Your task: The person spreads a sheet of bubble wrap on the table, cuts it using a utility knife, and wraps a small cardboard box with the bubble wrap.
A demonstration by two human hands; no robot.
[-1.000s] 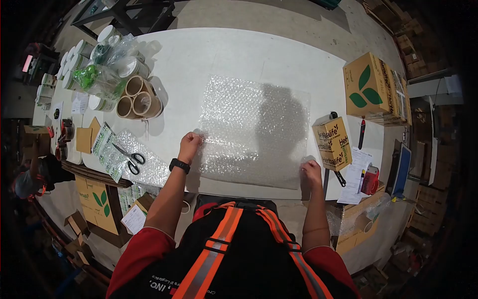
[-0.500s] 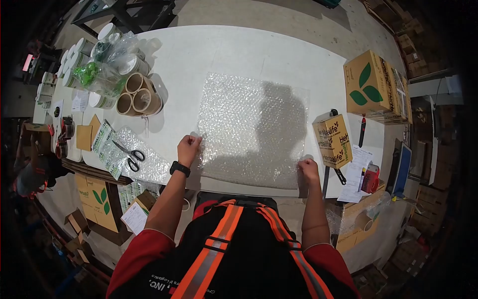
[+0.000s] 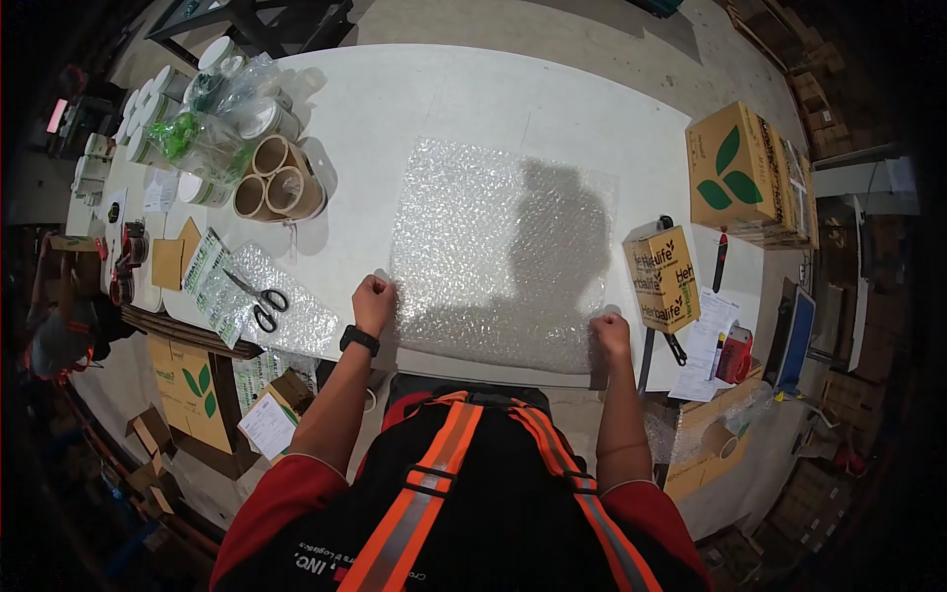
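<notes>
A clear sheet of bubble wrap lies flat on the white table in front of me, my shadow falling across its right half. My left hand, with a dark watch on the wrist, is closed at the sheet's left edge near the front corner. At the opposite edge, near the front right corner, my right hand is closed on the wrap in the same way. Just beyond the right hand stands a small printed carton. Black-handled scissors rest left of my left hand, on printed plastic and bubble wrap.
Cardboard tubes stand at the left, beside white tubs and clear plastic bags. A larger carton with a green leaf print sits at the right. Papers and a red tape dispenser lie nearby. Another person is at the far left.
My left hand has come slightly toward me along the wrap's edge. The right hand has barely moved, and the view has shifted a little.
</notes>
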